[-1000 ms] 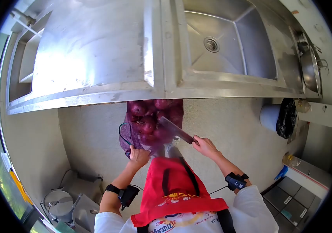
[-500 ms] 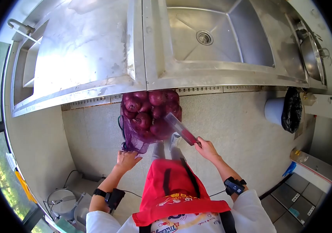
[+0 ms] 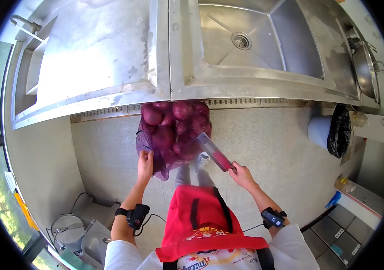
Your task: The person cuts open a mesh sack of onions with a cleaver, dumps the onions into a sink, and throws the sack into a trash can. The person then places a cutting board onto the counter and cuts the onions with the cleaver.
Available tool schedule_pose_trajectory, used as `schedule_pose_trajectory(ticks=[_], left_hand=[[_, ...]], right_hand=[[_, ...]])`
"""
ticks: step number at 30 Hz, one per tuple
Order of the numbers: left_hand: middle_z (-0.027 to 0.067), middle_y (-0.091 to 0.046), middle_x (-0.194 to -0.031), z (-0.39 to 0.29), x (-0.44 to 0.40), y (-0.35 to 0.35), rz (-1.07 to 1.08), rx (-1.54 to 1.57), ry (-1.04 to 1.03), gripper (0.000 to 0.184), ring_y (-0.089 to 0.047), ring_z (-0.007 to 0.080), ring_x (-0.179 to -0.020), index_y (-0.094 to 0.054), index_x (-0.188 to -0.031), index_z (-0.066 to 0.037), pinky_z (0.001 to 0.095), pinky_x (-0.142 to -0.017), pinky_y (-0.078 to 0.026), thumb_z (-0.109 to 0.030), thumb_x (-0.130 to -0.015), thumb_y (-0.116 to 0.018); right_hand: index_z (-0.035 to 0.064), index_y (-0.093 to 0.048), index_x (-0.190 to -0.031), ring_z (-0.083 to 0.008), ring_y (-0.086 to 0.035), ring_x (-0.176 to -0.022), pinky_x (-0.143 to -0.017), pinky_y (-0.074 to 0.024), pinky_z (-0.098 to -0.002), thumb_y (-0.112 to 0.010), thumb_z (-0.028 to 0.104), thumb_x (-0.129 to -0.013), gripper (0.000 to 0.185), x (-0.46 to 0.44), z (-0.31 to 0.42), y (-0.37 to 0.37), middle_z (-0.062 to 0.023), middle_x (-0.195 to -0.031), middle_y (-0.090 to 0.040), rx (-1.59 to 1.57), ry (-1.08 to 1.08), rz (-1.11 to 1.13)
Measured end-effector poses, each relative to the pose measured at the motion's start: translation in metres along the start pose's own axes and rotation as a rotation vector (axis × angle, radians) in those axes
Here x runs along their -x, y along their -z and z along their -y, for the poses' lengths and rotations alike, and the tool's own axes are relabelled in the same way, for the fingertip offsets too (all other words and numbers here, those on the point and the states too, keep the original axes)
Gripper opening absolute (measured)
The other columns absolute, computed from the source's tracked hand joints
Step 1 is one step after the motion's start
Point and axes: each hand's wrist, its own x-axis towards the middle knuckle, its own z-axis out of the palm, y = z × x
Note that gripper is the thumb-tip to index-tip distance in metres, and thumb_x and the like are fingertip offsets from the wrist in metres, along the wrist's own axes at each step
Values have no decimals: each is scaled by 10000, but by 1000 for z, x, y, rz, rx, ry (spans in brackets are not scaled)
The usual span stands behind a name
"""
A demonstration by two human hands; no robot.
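Observation:
A purple mesh bag [image 3: 159, 164] full of several red onions [image 3: 163, 137] stands on the floor against the front of the steel counter. My left hand [image 3: 145, 164] is closed on the bag's left edge, near its lower left part. In my right hand [image 3: 242, 174] is the handle of a cleaver [image 3: 215, 151]. Its wide blade points up and to the left, with the tip beside the right side of the bag. Whether the blade touches the mesh, I cannot tell.
Above the bag runs the steel counter [image 3: 97, 54] with a sink [image 3: 246, 56]. A bin [image 3: 320, 130] with a black liner stands at the right. Metal bowls [image 3: 365, 72] sit at the far right. A round-lidded container [image 3: 68, 229] is at the lower left.
My left hand has moved up along the bag's left side and now grips the mesh there. The cleaver has shifted slightly down and right, still in my right hand.

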Motion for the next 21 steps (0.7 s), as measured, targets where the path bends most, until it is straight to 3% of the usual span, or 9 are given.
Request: schedule_pose_trajectory(ticks=[2,5,6,9,10,11,16,18,21], left_hand=[[143,-609,-964,31,-19,-6,-106,150,103,391,-578,241,-873,-557,-1015,-8,356,-764,-467,-334,-819,-647],[83,-609,-893,44,-30,-13,107,40,150,325,-568,136,-780,-577,-1004,0,259,-669,-476,-256,-821,-660],[68,-615,-853,53,-41,-17,261,177,168,283,-572,167,-821,-592,-930,18,312,-717,-468,-225,-795,-647],[26,-606,-809,-77,-13,-8,335,571,-30,173,-550,129,-772,-604,-882,7,278,-667,-452,-150,-808,-607],[-5,-593,-814,-96,-5,-13,370,386,-158,123,-522,99,-752,-606,-882,-5,252,-637,-430,-110,-830,-569],[-16,-583,-821,-85,3,-26,479,157,-223,103,-511,82,-762,-595,-904,-20,241,-663,-428,-100,-853,-553],[-12,-602,-850,-105,46,-47,542,625,-41,89,-538,71,-788,-571,-950,-38,238,-701,-456,-88,-890,-529],[-9,-610,-869,-117,40,-48,559,621,-68,104,-544,68,-795,-575,-966,-38,240,-706,-461,-86,-891,-523],[3,-613,-954,-111,49,-55,620,558,-62,147,-548,81,-851,-564,-1018,-30,239,-760,-458,-87,-895,-508]], right_hand=[[50,-487,-923,-370,-609,-691,-579,-465,-413,-567,175,-848,166,4,0,1,-173,-727,-617,5,-38,15],[43,-479,-909,-356,-601,-653,-564,-458,-399,-572,167,-846,167,8,0,4,-167,-701,-604,-14,-63,6],[40,-476,-905,-351,-598,-639,-558,-455,-395,-573,164,-846,168,11,-2,6,-166,-692,-599,-23,-69,0],[33,-473,-888,-345,-594,-622,-552,-450,-394,-572,162,-845,168,19,-17,6,-168,-679,-592,-32,-61,-51],[32,-472,-883,-327,-581,-597,-544,-445,-388,-573,162,-844,169,25,-25,2,-161,-661,-579,-46,-90,-68],[30,-472,-878,-310,-568,-571,-537,-440,-383,-574,162,-844,171,29,-33,0,-155,-643,-567,-58,-113,-86],[25,-469,-865,-214,-459,-487,-498,-408,-353,-577,162,-845,175,33,-50,4,-118,-570,-492,-209,-280,-143],[24,-467,-865,-187,-418,-479,-486,-395,-342,-575,160,-847,175,35,-63,1,-106,-555,-468,-249,-311,-181],[35,-466,-865,-106,-454,-430,-397,-375,-281,-559,150,-873,148,38,-76,2,-32,-548,-494,-269,-263,-222]])
